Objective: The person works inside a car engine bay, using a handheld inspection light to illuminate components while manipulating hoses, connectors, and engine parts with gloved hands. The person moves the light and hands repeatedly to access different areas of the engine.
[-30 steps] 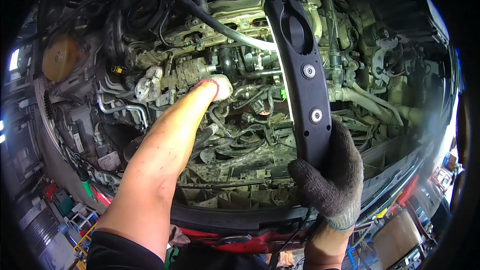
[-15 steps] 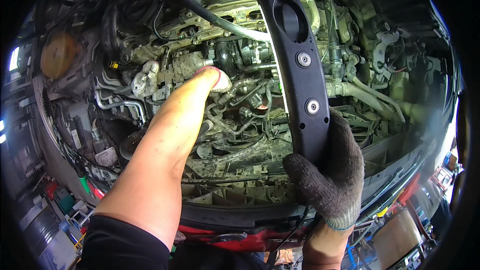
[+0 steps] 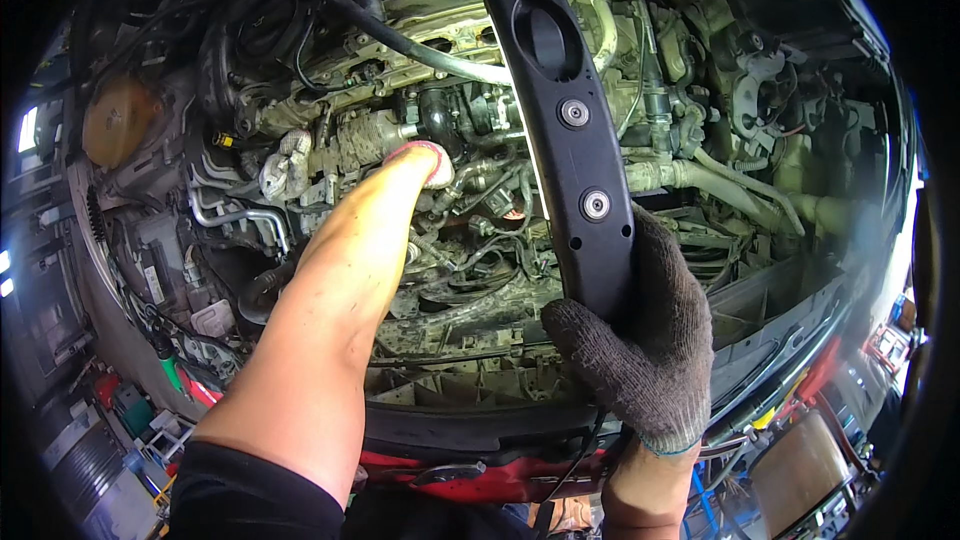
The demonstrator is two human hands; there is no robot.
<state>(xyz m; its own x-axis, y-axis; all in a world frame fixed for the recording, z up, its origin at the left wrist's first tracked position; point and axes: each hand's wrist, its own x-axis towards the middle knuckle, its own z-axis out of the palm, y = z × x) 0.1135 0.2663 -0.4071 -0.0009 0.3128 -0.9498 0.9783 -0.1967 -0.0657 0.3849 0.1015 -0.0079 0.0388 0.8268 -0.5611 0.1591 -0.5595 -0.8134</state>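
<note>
Lamp shifted left over the engine, its lower end wrapped by the right hand, left hand in among engine parts, fingers hidden, grip can't tell; likely a lit reach-in, next needing steady light.

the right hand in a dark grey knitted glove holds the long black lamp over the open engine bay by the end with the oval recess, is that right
Wrong end: in the head view, the dark grey knit-gloved right hand holds the long black lamp over the open engine bay by its near end; the oval recess is at the far end.
</note>
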